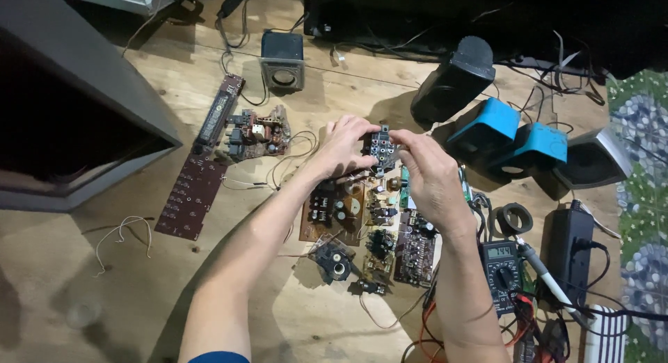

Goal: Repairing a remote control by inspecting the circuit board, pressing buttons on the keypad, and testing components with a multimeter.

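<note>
Head view | left hand and right hand both pinch a small black connector block, raised just above the brown circuit boards at frame centre | plywood worktop | digital multimeter at 4 o'clock | blue speakers at 2 o'clock | keypad board at 9 o'clock

A pale wooden worktop with knots and seams filled the view. A large dark cabinet stood at left; patterned green-and-grey flooring showed at right.
</note>
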